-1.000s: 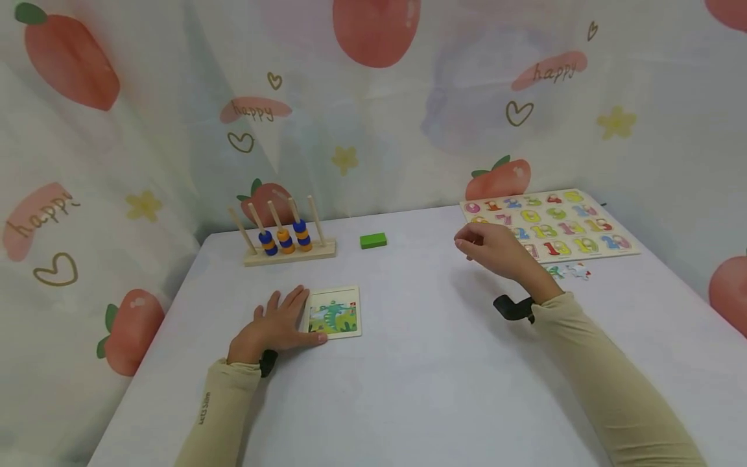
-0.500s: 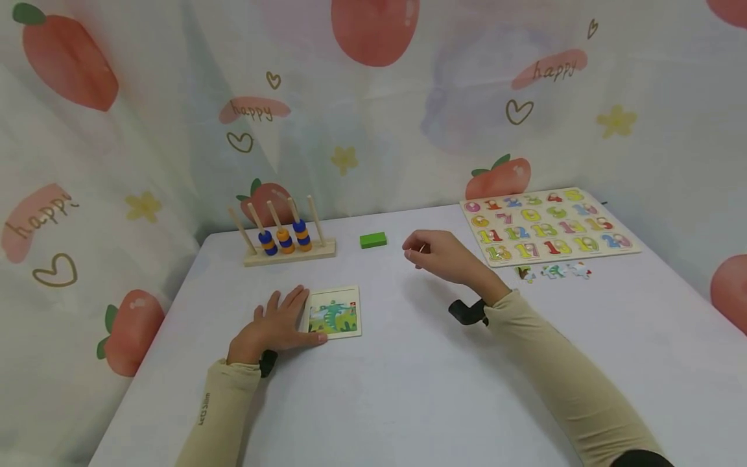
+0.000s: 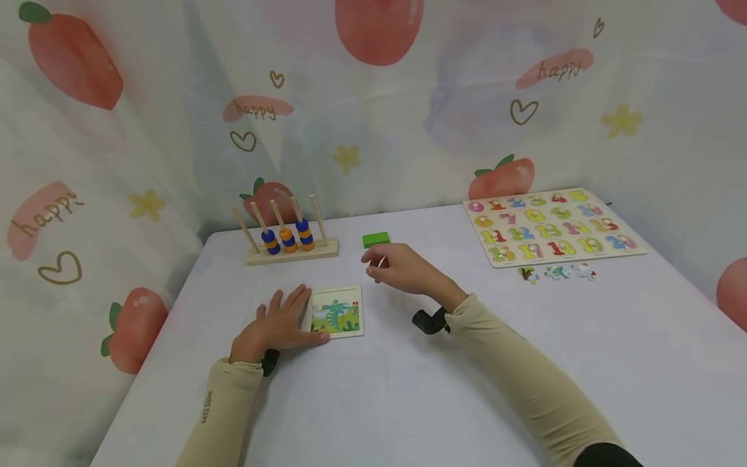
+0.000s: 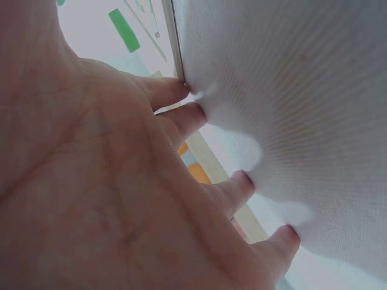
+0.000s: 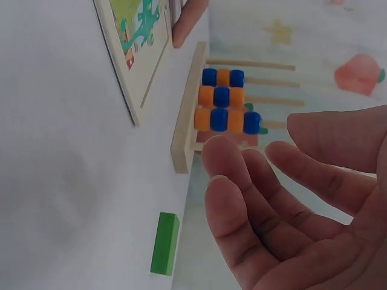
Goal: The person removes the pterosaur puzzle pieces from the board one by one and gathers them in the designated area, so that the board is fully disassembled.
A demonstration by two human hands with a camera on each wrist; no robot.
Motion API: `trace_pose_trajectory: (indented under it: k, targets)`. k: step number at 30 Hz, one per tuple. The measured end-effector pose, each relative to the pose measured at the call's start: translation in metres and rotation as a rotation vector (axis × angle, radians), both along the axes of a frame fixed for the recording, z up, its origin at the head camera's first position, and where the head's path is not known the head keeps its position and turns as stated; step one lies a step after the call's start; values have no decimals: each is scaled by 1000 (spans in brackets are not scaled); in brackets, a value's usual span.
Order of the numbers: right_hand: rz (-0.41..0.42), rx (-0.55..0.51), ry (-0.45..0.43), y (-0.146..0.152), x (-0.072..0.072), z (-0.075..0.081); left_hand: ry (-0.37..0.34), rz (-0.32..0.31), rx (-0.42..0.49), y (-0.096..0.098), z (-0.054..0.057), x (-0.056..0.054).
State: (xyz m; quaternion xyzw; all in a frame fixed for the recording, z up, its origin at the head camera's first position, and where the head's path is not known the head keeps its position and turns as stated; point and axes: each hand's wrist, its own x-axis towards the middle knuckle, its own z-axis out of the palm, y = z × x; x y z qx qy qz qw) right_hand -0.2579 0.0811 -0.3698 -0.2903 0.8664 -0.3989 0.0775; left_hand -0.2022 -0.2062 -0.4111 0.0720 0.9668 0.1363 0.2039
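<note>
In the head view, the puzzle (image 3: 335, 314) lies flat on the counter (image 3: 385, 395), against my left fingers (image 3: 290, 305). They are spread and relaxed along its left side, with my thumb (image 3: 315, 338) at the near edge, bracing rather than gripping. It looks like thin wood or board, so I judge it light and stiff, apt to slide if nudged. I would take it by opposite rims, off its printed middle, where separate parts might work loose. My right fingers (image 3: 379, 253) hang loosely bent, just beyond the puzzle and to its right. The block (image 3: 375, 239) is right behind them, the abacus (image 3: 292, 253) farther left. Open counter runs from their right to the loose pieces (image 3: 557, 272) and the board (image 3: 548, 227), and widely on their near side.

In the left wrist view, my left fingers reach down to the counter, and the puzzle's straight edge meets the closest fingertip.

In the right wrist view, my right fingers are released, nothing between them. The puzzle's corner shows to their left; the abacus stands ahead of them, its upright rods a likely snag for a low sweep that way.
</note>
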Motion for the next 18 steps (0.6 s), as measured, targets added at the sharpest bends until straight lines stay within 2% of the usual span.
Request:
trace_pose_trajectory:
  k: [12, 18]
  targets:
    - [115, -29, -61, -34, 2, -11, -2, 2, -14, 0, 0, 0]
    - [159, -7, -88, -52, 4, -15, -8, -9, -19, -1, 0, -2]
